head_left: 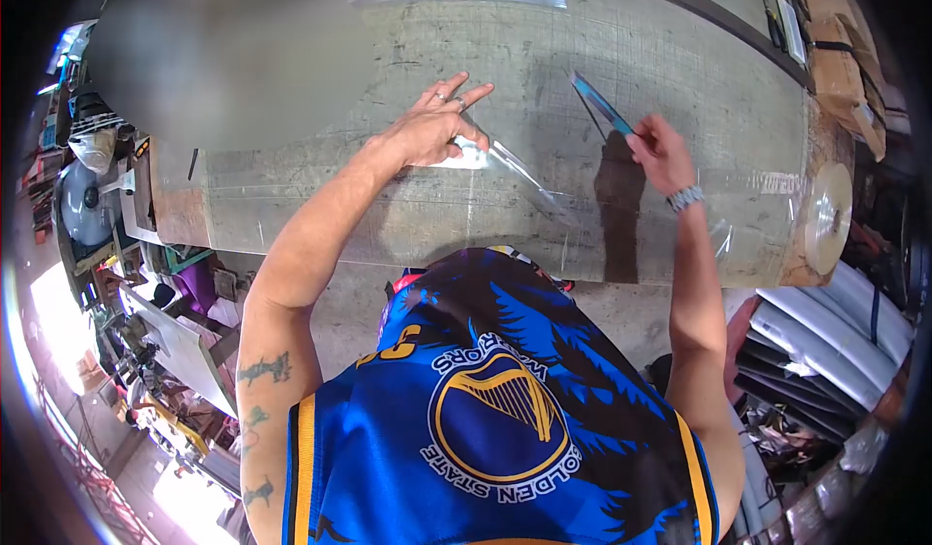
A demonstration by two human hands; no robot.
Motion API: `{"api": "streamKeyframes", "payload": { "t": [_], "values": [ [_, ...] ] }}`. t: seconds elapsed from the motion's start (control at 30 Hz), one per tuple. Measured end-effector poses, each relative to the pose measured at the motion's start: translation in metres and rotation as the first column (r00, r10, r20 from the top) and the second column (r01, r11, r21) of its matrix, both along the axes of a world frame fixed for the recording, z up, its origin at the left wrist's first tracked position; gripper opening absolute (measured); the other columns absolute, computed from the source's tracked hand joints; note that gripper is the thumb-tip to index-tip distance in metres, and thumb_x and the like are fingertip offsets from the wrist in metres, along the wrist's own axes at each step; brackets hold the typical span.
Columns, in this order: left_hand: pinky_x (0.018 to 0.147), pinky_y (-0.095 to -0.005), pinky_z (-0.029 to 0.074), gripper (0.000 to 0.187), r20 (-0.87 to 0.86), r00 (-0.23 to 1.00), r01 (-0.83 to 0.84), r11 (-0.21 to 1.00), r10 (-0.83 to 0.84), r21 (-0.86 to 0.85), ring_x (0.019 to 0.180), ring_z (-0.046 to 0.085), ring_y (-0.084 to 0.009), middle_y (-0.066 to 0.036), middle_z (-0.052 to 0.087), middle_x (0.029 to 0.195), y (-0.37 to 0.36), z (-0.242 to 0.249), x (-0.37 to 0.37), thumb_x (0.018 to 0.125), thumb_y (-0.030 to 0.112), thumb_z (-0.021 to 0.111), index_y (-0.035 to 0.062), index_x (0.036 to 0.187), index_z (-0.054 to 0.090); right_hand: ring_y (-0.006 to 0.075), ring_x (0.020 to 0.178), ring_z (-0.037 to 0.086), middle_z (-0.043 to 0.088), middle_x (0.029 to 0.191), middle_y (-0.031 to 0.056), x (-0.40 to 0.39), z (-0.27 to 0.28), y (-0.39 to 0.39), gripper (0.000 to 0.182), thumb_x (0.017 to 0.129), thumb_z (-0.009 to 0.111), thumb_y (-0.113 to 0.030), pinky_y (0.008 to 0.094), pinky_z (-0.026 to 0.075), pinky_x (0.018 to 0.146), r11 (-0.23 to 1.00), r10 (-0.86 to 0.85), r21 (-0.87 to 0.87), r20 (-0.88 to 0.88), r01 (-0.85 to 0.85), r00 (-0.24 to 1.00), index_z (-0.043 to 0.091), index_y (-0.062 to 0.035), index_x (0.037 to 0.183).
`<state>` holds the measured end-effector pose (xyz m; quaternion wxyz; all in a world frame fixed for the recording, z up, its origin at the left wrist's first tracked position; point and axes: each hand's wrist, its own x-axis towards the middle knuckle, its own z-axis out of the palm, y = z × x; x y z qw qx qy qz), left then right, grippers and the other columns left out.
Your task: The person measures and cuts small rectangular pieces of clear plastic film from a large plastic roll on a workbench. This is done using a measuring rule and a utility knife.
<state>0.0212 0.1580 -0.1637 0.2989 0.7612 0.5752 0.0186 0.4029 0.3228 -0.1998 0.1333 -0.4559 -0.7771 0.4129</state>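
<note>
My left hand (pixel 437 123) is over the middle of the worktable, thumb and forefinger closed on a piece of clear plastic film (pixel 524 176), the other fingers spread. The film's shiny edge slants down to the right of the hand. In my right hand (pixel 665 157), raised above the table to the right, is a slim blue utility knife (pixel 604 104). It points up and to the left, apart from the film. Its exact blade end is hard to make out.
The scuffed worktable (pixel 388 210) is covered by a clear sheet. A roll of clear tape (pixel 829 217) sits at its right corner, with pliers (pixel 774 25) and a cardboard box (pixel 843 74) at far right. Wrapped rolls (pixel 835 327) crowd the lower right; a fan (pixel 89 198) stands left.
</note>
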Motion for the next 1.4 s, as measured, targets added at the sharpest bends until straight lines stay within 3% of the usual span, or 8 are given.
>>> {"api": "streamKeyframes", "payload": {
  "t": [0.2, 0.3, 0.43, 0.6, 0.7, 0.9, 1.17, 1.4],
  "values": [
    [0.126, -0.0549, 0.016, 0.052, 0.016, 0.999, 0.037, 0.998, -0.037, -0.043, 0.156, 0.005, -0.0371, 0.001, 0.017, 0.169, 0.007, 0.000, -0.002, 0.067, 0.010, 0.087, 0.0360, 0.111, 0.076, 0.0084, 0.070, 0.061, 0.066, 0.076, 0.0022, 0.007, 0.067, -0.028, 0.018, 0.090, 0.073, -0.009, 0.0270, 0.050, 0.063, 0.968, -0.213, 0.105, -0.120, 0.226, 0.970, 0.064, -0.0002, 0.103],
    [0.125, -0.0563, 0.013, 0.054, 0.027, 0.999, 0.044, 0.998, -0.042, -0.054, 0.156, 0.004, -0.0372, 0.000, 0.016, 0.170, 0.008, -0.003, -0.004, 0.066, 0.011, 0.088, 0.0363, 0.112, 0.076, 0.0096, 0.068, 0.062, 0.067, 0.074, 0.0022, -0.019, 0.057, -0.032, 0.018, 0.088, 0.075, -0.013, 0.0257, 0.049, 0.061, 0.915, -0.403, -0.118, -0.266, 0.386, 0.875, 0.068, -0.0013, 0.101],
    [0.125, -0.0596, 0.011, 0.055, 0.025, 0.998, 0.067, 0.997, -0.066, -0.045, 0.156, 0.003, -0.0401, -0.002, 0.015, 0.170, 0.007, -0.005, -0.006, 0.067, 0.011, 0.088, 0.0367, 0.114, 0.076, 0.0155, 0.058, 0.064, 0.069, 0.069, 0.0052, -0.067, 0.029, -0.042, 0.028, 0.088, 0.073, -0.030, 0.0313, 0.051, 0.061, 0.873, -0.419, 0.139, -0.279, 0.468, 0.864, 0.073, -0.0018, 0.088],
    [0.125, -0.0599, 0.008, 0.053, 0.060, 0.997, 0.058, 0.996, -0.054, -0.068, 0.155, 0.002, -0.0407, -0.002, 0.014, 0.170, 0.005, -0.007, -0.009, 0.070, 0.011, 0.086, 0.0343, 0.116, 0.076, 0.0175, 0.071, 0.069, 0.072, 0.073, 0.0081, -0.093, 0.027, -0.066, 0.052, 0.096, 0.057, -0.050, 0.0342, 0.053, 0.071, 0.857, -0.458, -0.180, 0.160, 0.483, 0.874, 0.073, -0.0013, 0.088],
    [0.125, -0.0588, 0.007, 0.052, 0.090, 0.994, 0.066, 0.997, -0.061, -0.049, 0.156, 0.001, -0.0399, -0.002, 0.013, 0.170, 0.007, -0.012, -0.014, 0.070, 0.011, 0.086, 0.0344, 0.116, 0.076, 0.0147, 0.075, 0.069, 0.072, 0.075, 0.0077, -0.088, 0.049, -0.104, 0.061, 0.099, 0.049, -0.057, 0.0314, 0.052, 0.071, 0.896, -0.414, -0.142, 0.078, 0.421, 0.907, 0.073, -0.0011, 0.089],
    [0.125, -0.0576, 0.006, 0.053, 0.105, 0.993, 0.051, 0.997, -0.045, -0.056, 0.156, 0.000, -0.0384, -0.001, 0.013, 0.170, 0.006, -0.023, -0.016, 0.071, 0.011, 0.086, 0.0372, 0.115, 0.076, 0.0193, 0.077, 0.070, 0.072, 0.081, 0.0125, -0.132, 0.063, -0.234, 0.037, 0.103, 0.055, -0.032, 0.0337, 0.053, 0.071, 0.962, -0.261, -0.133, -0.207, 0.237, 0.943, 0.073, 0.0008, 0.098],
    [0.125, -0.0587, 0.006, 0.054, 0.034, 0.996, 0.085, 0.995, -0.083, -0.054, 0.156, 0.002, -0.0387, -0.001, 0.012, 0.170, 0.008, -0.018, -0.013, 0.072, 0.012, 0.087, 0.0393, 0.117, 0.075, 0.0428, 0.091, 0.066, 0.069, 0.096, 0.0240, -0.184, 0.024, -0.225, 0.032, 0.101, 0.055, -0.026, 0.0457, 0.052, 0.080, 0.961, -0.197, 0.166, -0.142, 0.220, 0.970, 0.069, 0.0024, 0.104],
    [0.125, -0.0587, 0.007, 0.056, 0.058, 0.995, 0.084, 0.995, -0.081, -0.049, 0.156, 0.002, -0.0388, -0.002, 0.012, 0.170, 0.006, -0.017, -0.016, 0.071, 0.011, 0.086, 0.0388, 0.118, 0.075, 0.0419, 0.089, 0.067, 0.069, 0.094, 0.0235, -0.191, 0.012, -0.215, 0.030, 0.101, 0.057, -0.026, 0.0451, 0.052, 0.079, 0.960, -0.169, 0.201, -0.136, 0.194, 0.976, 0.070, 0.0011, 0.105]
  ]
}}
